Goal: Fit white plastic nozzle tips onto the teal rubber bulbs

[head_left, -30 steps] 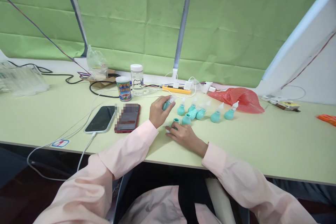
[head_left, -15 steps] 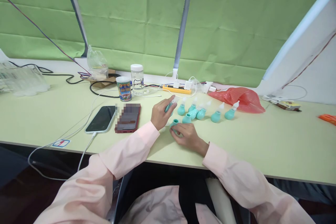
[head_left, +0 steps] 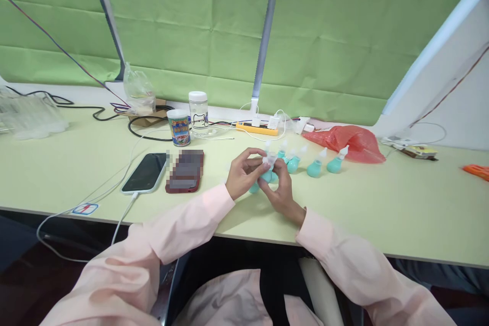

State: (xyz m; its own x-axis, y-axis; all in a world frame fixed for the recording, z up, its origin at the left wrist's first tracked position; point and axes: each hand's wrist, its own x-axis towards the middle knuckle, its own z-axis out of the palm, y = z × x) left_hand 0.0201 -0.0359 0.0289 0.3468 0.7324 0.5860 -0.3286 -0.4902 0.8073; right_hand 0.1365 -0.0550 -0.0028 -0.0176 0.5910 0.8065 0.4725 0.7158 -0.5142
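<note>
My left hand (head_left: 244,175) and my right hand (head_left: 283,191) meet above the table, both with closed fingers on one nasal aspirator (head_left: 266,175). Its clear tip points up between the fingertips of my left hand, while my right hand grips the teal bulb from the side. Fingers hide part of the join. Below the hands, a loose teal bulb (head_left: 253,188) rests on the table, partly covered. Right of and behind my hands stand several teal bulbs with whitish tips, among them one aspirator (head_left: 314,168) and another aspirator (head_left: 334,164) farther right.
A red plastic bag (head_left: 349,143) lies behind the aspirators. At the back are a yellow power strip (head_left: 256,129), a lidded jar (head_left: 198,111) and a printed cup (head_left: 179,128). Two phones, one white-edged (head_left: 144,173) and one dark red (head_left: 185,172), lie to the left, with cables around.
My left hand has moved right and my right hand has lifted slightly, so both now hold the same aspirator. Earlier they were apart, with my right fingers at a bulb on the table.
</note>
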